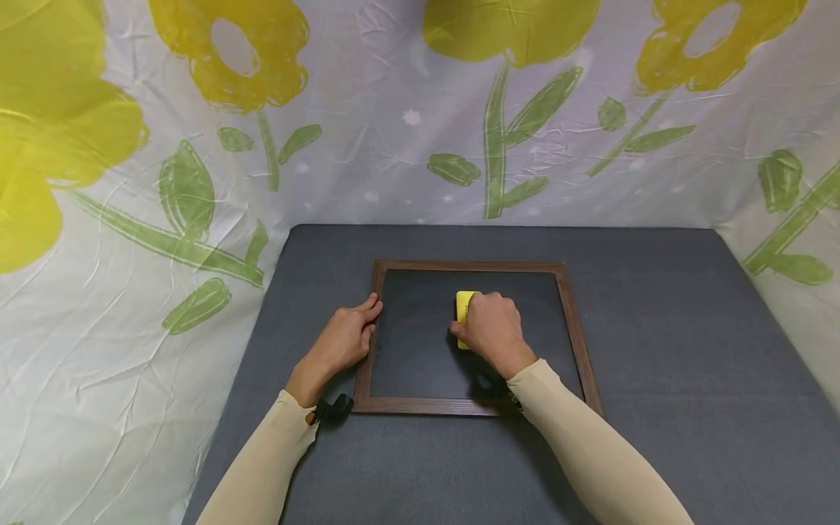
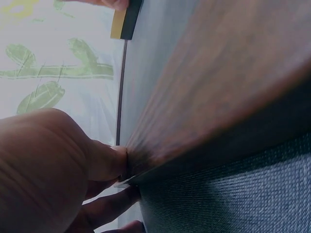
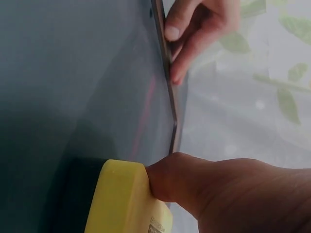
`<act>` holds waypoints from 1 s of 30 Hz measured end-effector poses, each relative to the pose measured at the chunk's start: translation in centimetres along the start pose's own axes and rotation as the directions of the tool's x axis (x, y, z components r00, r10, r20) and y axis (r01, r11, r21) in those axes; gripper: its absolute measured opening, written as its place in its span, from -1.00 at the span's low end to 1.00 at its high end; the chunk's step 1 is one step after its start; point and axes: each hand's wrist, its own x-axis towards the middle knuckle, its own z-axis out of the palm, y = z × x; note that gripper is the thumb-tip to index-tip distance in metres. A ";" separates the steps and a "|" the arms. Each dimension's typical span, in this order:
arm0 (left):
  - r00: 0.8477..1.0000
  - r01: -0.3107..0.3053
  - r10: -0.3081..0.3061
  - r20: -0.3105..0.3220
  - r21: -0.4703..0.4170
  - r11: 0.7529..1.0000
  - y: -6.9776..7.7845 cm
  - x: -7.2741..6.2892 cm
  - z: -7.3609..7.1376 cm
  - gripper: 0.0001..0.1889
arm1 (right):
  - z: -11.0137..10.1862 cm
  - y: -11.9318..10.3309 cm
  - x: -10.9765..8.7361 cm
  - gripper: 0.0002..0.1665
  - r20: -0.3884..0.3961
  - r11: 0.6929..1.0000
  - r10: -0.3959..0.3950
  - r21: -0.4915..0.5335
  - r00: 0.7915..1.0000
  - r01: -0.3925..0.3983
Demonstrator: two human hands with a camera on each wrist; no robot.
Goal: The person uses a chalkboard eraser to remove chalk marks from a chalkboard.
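A blackboard (image 1: 413, 343) with a brown wooden frame lies on the dark cloth. At its left side my left hand (image 1: 344, 335) grips the frame (image 2: 180, 107) by its edge, fingertips at the rim. My right hand (image 1: 492, 328) holds a yellow board eraser (image 1: 464, 310) flat over the middle of the board, thumb along its left side. Dark material shows under the eraser's yellow body in the left wrist view. A faint pink streak (image 3: 145, 114) marks the board between the eraser (image 3: 116, 199) and the left frame edge. The palm hides part of the eraser.
A dark grey cloth (image 1: 689, 350) covers the table around the board. Behind and beside it hangs a white sheet (image 1: 380, 146) printed with yellow flowers and green leaves. A black strap device (image 1: 333, 410) sits on the left wrist near the board's lower left corner.
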 end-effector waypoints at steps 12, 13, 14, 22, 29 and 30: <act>1.000 -0.026 0.026 -0.001 0.035 0.999 0.2 -0.1 -0.1 -0.47 | 0.7 -4.6 1.1 -0.49 0.022 0.999 -0.040 0.014 0.999 0.040; 1.000 -0.025 0.025 -0.002 0.036 0.999 0.2 -0.1 -0.2 -0.48 | 0.7 -4.9 1.2 -0.49 0.023 0.999 -0.044 0.017 0.999 0.043; 1.000 -0.024 0.025 -0.003 0.038 0.999 0.2 -0.1 -0.2 -0.48 | 0.8 -5.3 1.3 -0.49 0.021 0.999 -0.048 0.019 0.999 0.047; 1.000 0.009 -0.009 0.008 0.032 0.999 0.3 -0.1 -0.3 -0.47 | 1.3 -7.6 1.7 -0.49 0.014 0.995 -0.094 0.034 0.996 0.093; 1.000 0.023 -0.023 0.020 0.016 1.000 0.3 0.0 -0.3 -0.46 | 1.6 -9.2 1.9 -0.47 0.008 0.991 -0.137 0.005 0.991 0.137; 0.999 0.024 -0.024 0.023 0.013 1.000 0.3 0.0 -0.3 -0.46 | 1.5 -9.3 1.9 -0.45 0.007 0.990 -0.138 0.003 0.990 0.138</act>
